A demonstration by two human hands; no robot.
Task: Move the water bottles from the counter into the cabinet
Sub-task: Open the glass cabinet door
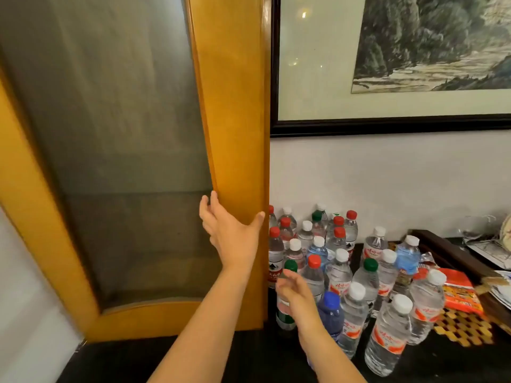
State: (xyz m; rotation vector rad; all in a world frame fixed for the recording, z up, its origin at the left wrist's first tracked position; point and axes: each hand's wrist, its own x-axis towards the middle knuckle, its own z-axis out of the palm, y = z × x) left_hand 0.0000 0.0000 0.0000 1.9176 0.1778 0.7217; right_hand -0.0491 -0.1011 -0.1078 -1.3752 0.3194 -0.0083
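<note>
Swinging the cabinet door (232,111) with the left hand (235,239), its grip spread flat on the wooden frame; the right hand (297,295), fingers relaxed, is reaching toward the water bottles (340,272) clustered on the dark surface (249,355) at right. Best opening fully before lifting any.

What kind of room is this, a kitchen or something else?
Probably a home living or dining room, not clearly a kitchen: a framed landscape painting hangs above a dark counter crowded with water bottles, beside a glass-fronted wooden cabinet door.
</note>
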